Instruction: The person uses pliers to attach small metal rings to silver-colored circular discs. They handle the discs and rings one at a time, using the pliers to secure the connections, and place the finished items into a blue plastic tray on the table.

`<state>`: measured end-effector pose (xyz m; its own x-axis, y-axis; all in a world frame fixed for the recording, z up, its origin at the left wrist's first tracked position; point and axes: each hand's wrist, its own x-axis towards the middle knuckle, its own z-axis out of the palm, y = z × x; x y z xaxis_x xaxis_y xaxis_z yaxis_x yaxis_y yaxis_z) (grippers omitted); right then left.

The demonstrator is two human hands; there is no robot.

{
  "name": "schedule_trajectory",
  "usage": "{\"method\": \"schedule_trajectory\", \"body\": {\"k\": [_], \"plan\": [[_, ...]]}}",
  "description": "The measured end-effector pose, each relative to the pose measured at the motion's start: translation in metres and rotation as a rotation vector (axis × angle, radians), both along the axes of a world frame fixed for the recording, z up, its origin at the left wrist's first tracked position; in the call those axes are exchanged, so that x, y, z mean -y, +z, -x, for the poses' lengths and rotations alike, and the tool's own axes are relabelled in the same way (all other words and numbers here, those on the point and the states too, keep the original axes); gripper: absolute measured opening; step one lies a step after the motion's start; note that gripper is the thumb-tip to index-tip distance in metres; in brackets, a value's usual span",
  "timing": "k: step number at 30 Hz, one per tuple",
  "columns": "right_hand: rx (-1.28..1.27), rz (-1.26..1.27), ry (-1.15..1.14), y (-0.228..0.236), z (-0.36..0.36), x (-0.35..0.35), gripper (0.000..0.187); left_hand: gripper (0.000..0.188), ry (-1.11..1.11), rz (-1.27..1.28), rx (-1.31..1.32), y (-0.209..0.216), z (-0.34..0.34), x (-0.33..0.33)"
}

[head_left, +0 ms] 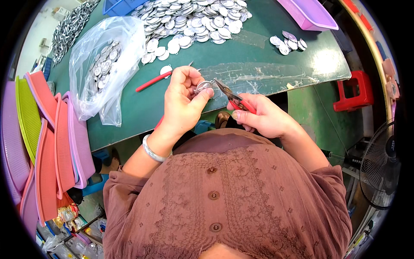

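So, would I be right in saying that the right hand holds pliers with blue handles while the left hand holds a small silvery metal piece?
Not quite: the handles of the pliers are red, not blue, as the head view shows. The right hand does hold them, and the left hand does hold a small silvery metal piece.

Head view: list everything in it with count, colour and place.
Table: one, green, ahead
Bag: one, clear, table's left
Loose discs: uncountable, silver, far heap, right cluster, bag
Held metal piece: one, silver, centre
Pliers: one, red-handled, centre
Loose tool: at least one, red-handled, on table
Bin: one, blue, far edge
Basket: one, purple, far right
Stacked baskets: several, purple, orange, green, left
Metal pieces: many, grey, far left
Clutter: uncounted, mixed, lower left
Stool: one, red, right
Fan: one, black, right
Shirt: one, brown, lower centre
Bracelet: one, pale, left wrist
Left hand: one, holding metal piece
Right hand: one, holding pliers
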<state>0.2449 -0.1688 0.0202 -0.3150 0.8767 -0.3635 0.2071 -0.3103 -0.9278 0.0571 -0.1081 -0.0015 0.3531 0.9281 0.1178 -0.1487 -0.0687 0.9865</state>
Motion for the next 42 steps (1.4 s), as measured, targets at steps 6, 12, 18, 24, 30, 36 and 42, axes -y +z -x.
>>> {"method": "schedule_trajectory", "body": {"k": [6, 12, 18, 24, 30, 36, 42], "plan": [[-0.057, 0.080, -0.021, 0.001, 0.008, 0.004, 0.021, 0.013, 0.024, 0.162, 0.043, 0.002, -0.002, 0.003], [-0.078, 0.104, -0.019, 0.001, 0.014, 0.004, 0.022, 0.011, 0.011, 0.058, 0.014, -0.008, -0.001, 0.003], [-0.158, 0.136, -0.043, -0.001, 0.017, 0.003, 0.022, 0.010, 0.052, 0.001, -0.023, -0.007, -0.002, 0.006], [-0.122, 0.117, -0.073, 0.003, 0.023, 0.001, 0.023, 0.013, 0.088, -0.302, -0.245, -0.011, 0.002, 0.001], [0.242, -0.196, -0.036, 0.011, 0.026, -0.004, 0.023, 0.016, 0.019, -0.544, -0.530, 0.008, 0.006, -0.010], [0.326, -0.326, 0.009, 0.012, 0.028, -0.004, 0.023, 0.008, 0.025, -0.748, -0.574, 0.005, 0.007, -0.018], [0.289, -0.247, 0.007, 0.013, 0.030, -0.005, 0.024, 0.003, 0.026, -0.881, -0.675, 0.005, 0.012, -0.021]]}}
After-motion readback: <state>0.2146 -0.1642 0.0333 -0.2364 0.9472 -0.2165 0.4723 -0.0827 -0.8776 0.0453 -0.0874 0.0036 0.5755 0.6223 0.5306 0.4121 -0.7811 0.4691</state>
